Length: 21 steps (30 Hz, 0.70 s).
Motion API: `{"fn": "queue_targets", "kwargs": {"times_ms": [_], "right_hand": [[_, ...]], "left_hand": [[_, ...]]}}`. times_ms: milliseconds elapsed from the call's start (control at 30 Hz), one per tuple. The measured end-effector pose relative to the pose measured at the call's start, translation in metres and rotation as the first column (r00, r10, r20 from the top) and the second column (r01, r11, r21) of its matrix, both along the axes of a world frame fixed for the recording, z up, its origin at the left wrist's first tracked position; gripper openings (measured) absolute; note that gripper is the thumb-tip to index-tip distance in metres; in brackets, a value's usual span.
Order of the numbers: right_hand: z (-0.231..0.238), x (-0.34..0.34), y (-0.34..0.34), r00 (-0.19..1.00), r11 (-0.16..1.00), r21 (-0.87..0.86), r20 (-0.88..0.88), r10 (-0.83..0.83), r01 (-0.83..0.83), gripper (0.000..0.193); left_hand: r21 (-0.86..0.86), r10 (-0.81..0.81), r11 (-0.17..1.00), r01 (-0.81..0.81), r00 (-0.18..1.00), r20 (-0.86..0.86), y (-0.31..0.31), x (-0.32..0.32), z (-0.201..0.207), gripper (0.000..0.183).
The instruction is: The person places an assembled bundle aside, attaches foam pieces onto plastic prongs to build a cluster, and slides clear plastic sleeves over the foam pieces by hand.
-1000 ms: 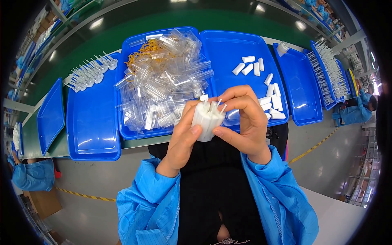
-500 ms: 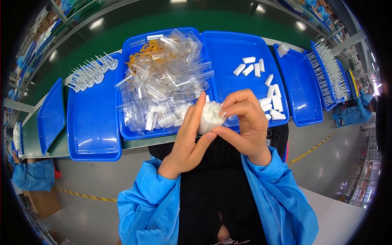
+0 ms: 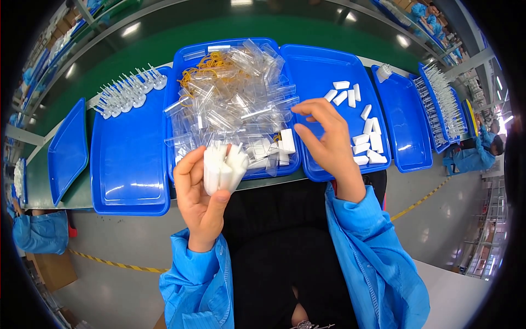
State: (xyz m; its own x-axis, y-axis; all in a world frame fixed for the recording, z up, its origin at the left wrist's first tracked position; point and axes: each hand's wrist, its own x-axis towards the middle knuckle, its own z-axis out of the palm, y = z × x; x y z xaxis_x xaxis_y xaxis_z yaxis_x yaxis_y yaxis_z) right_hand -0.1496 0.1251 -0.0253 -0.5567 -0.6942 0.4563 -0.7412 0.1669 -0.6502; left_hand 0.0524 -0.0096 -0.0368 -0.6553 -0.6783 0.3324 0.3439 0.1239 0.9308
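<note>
Upright in my left hand [image 3: 198,200] is a bundle of white plastic pieces [image 3: 223,172], gripped between thumb and fingers. Thin tips stick up from the bundle's top, and my fingers partly cover its left side. My right hand [image 3: 329,134] hovers at the left part of the blue tray of white blocks [image 3: 309,68], thumb and fingers apart, holding nothing visible. White rectangular blocks [image 3: 365,112] lie loose in that tray. Beside it, a blue tray [image 3: 179,68] is heaped with clear plastic sleeves [image 3: 219,109], yellow rubber bands [image 3: 205,71] and several more white blocks [image 3: 286,141].
At left, a blue tray [image 3: 129,159] has white stemmed pieces [image 3: 129,90] along its far edge; another tray [image 3: 70,151] leans beyond. Rightward, a blue tray [image 3: 408,126] carries a small white bundle [image 3: 384,71]; racks of thin pieces [image 3: 441,104] stand further right. Co-workers sit both sides.
My hands have parted. The left has moved left and nearer with the white bundle, now tilted to show its side; the right has let go of it and risen slightly, fingers spread.
</note>
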Motion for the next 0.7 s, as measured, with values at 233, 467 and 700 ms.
{"fn": "queue_targets", "kwargs": {"times_ms": [233, 467, 700], "right_hand": [[-0.015, -0.004, -0.026, 0.975, 0.977, 0.174, -0.203, -0.085, 0.122, 0.019], [-0.011, -0.013, 0.002, 0.854, 0.987, 0.09, 0.494, -0.16, 0.134, 0.033], [-0.017, -0.015, 0.009, 0.702, 0.993, -0.094, 0.712, 0.019, 0.069, 0.029]], "left_hand": [[0.119, -0.031, 0.992, 0.033, 0.999, -0.022, -0.006, 0.006, -0.013, 0.065], [0.213, -0.063, 0.974, 0.073, 0.997, -0.053, -0.005, 0.004, -0.013, 0.051], [0.211, -0.08, 0.974, 0.081, 0.997, -0.016, 0.001, -0.006, -0.01, 0.051]]}}
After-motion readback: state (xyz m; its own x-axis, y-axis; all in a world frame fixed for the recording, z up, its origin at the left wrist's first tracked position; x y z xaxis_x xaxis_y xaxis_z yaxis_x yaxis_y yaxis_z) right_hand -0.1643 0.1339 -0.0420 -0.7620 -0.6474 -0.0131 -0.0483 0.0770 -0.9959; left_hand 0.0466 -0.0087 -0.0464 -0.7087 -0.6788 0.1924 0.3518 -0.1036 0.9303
